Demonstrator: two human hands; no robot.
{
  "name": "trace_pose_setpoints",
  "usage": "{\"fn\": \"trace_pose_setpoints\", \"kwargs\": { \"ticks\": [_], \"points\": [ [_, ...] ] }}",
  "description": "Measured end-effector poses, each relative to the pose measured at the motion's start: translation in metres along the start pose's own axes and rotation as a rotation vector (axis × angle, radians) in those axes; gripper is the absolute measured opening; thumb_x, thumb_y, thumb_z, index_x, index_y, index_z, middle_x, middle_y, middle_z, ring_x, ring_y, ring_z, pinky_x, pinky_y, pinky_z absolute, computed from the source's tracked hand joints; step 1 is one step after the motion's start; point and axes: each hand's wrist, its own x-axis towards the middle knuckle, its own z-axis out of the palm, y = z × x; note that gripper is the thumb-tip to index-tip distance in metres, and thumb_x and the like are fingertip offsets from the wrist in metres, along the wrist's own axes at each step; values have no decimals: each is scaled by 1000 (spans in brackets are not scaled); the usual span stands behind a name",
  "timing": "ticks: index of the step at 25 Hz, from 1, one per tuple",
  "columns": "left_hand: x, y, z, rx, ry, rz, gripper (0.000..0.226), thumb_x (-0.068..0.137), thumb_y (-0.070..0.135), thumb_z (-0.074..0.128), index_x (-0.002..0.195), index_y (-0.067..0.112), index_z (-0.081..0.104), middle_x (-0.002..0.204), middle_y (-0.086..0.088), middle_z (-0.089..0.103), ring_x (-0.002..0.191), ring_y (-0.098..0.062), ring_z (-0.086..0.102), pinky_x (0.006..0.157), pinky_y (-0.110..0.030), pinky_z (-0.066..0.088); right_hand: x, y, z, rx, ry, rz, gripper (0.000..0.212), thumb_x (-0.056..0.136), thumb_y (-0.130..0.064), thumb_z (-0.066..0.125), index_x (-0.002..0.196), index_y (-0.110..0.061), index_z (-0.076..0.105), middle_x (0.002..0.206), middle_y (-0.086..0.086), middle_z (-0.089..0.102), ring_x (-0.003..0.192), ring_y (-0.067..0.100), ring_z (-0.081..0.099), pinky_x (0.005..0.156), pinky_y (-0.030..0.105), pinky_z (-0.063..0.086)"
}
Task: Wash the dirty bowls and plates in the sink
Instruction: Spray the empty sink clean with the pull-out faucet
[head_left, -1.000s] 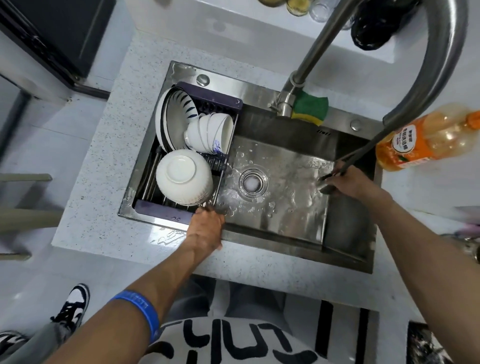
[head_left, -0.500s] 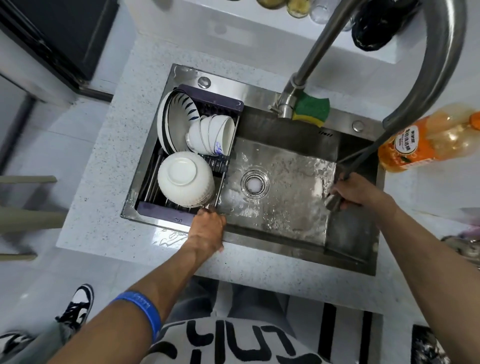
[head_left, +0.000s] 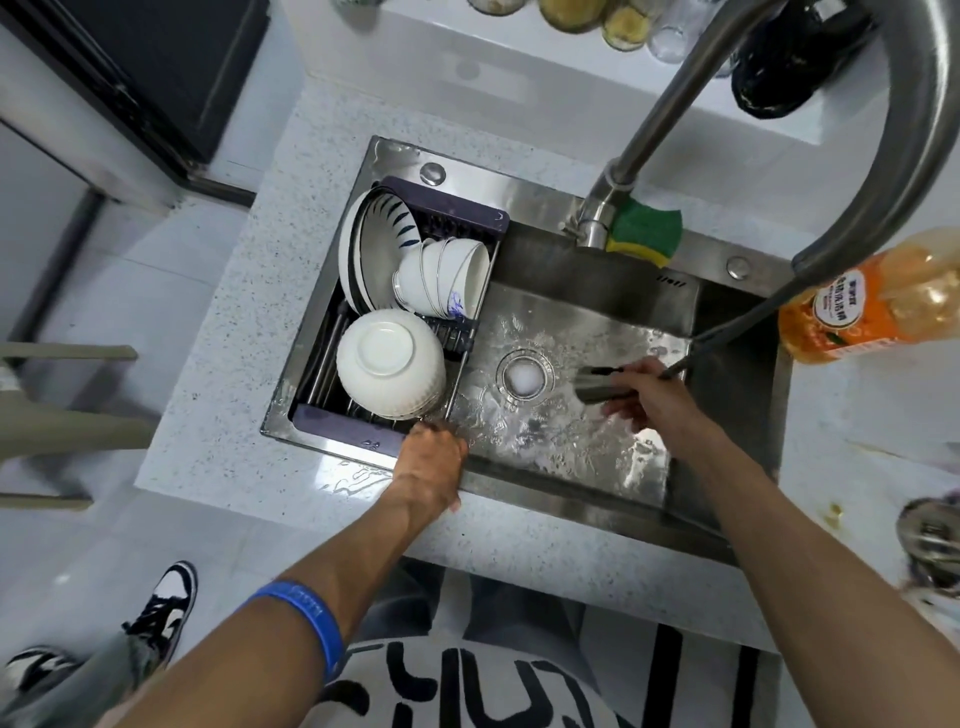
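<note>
**Right hand on sprayer, left hand at sink's near edge**

Right hand (head_left: 652, 397) is curled round the pull-out sprayer head (head_left: 597, 384), w/ the nozzle pointing left toward the drain (head_left: 524, 378); its hose (head_left: 737, 325) runs up and right to the faucet (head_left: 930, 130). Left hand (head_left: 431, 465) lies over the near rim of the sink (head_left: 571, 499), just beside the near right corner of the dish rack (head_left: 452, 215); fingers reach over the edge and are hidden, so can't tell if it grips anything. Sink floor is wet and shiny around the drain.

Rack fills the left part of the sink. Inside: plates (head_left: 382, 249) standing on edge at the far left, a stack of small bowls (head_left: 449, 278) lying on its side right of them, and a big white bowl (head_left: 389, 361) upside down at the near end.

Green-yellow sponge (head_left: 647, 231) sits on the far rim by the faucet base. Orange detergent bottle (head_left: 872, 296) lies on the surface (head_left: 228, 332) right of the sink. Blue wristband (head_left: 306, 621) on the left arm.
</note>
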Motion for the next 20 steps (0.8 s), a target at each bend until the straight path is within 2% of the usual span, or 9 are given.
{"fn": "trace_pose_setpoints", "kwargs": {
  "ticks": [2,5,8,11,12,15,20],
  "points": [
    [1,-1,3,14,-5,-6,65,78,54,74,126,15,55,113,-4,63,107,-21,58,88,-31,48,-1,2,2,-25,62,-18,6,92,-13,59,94,-13,53,72,18,70,49,20,62,38,23,33],
    [2,0,5,4,1,0,64,79,52,74,128,16,54,115,-4,62,108,-21,57,87,-30,48,-5,1,8,-21,-48,17,5,92,-13,58,92,-12,53,70,23,70,46,22,56,41,24,30],
    [1,0,6,-12,3,-14,62,82,50,73,129,15,53,118,-6,59,112,-23,53,86,-30,49,-6,-1,18,-2,37,-28,9,92,-11,59,88,-14,51,63,14,67,41,16,57,35,21,29],
    [1,0,6,-26,-6,-23,60,82,49,73,128,15,53,118,-6,58,113,-23,53,86,-29,49,-11,-1,25,-23,-44,-18,12,92,-12,59,83,-14,52,54,10,64,38,16,53,35,20,29],
    [2,1,5,-22,-9,-25,61,81,49,74,128,15,53,116,-5,59,112,-22,54,85,-29,49,-10,-1,26,-14,-49,-19,13,93,-14,60,83,-15,52,57,11,65,39,16,53,36,20,31],
    [2,4,4,-37,-29,-58,67,79,47,77,132,15,52,116,-6,60,110,-22,54,84,-29,51,-11,0,28,-23,82,-43,15,93,-17,60,80,-17,52,71,14,68,43,17,58,40,24,37],
    [6,4,3,-79,-63,-54,69,76,45,80,132,14,54,118,-8,60,111,-24,55,89,-31,54,-13,2,44,25,45,-71,12,94,-20,60,84,-19,53,71,8,71,51,18,63,40,23,39]
  ]
}}
